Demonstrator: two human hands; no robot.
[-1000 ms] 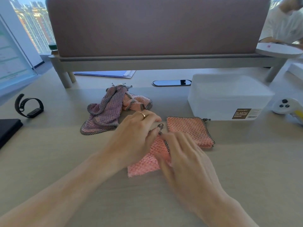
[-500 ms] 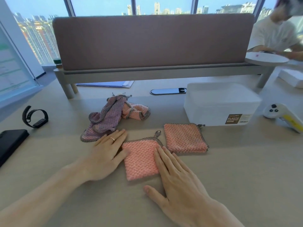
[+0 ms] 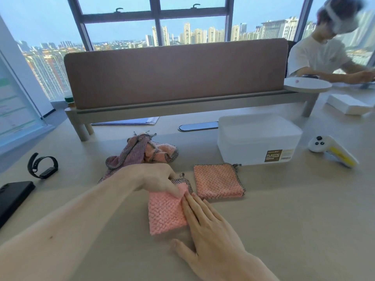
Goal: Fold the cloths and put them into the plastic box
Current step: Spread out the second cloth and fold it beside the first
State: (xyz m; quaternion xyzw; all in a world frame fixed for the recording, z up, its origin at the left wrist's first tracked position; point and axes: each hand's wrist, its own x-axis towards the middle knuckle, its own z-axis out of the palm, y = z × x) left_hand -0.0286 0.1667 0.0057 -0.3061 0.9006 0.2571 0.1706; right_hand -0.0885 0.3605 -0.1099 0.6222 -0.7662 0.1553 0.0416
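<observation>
- L hand point(image 3: 156, 179): reaches across onto the near pink cloth point(image 3: 166, 211); fingers curled down on its far-right corner by the checked trim. Looks like a pinch on the fabric, but can't tell if the grip is truly closed on it.
- R hand point(image 3: 211, 230): flat, fingers straight & together, pressing the near pink cloth's right edge. Grip fully open, holding nothing.
- Near pink cloth: folded square on the tabletop point(image 3: 284, 220), in front & left of the plastic box point(image 3: 257, 140).
- 2nd pink cloth point(image 3: 218, 180): folded square, just in front of the box, close beside the near cloth.
- Unfolded pile point(image 3: 140, 151), purple + pink w/ checked trim: left of the box, crumpled.
- Box: translucent white, lid on, label facing cam.
- Left of the box, well apart: black watch band point(image 3: 43, 166), dark flat device point(image 3: 12, 197).
- Right of the box: white controller point(image 3: 324, 147).
</observation>
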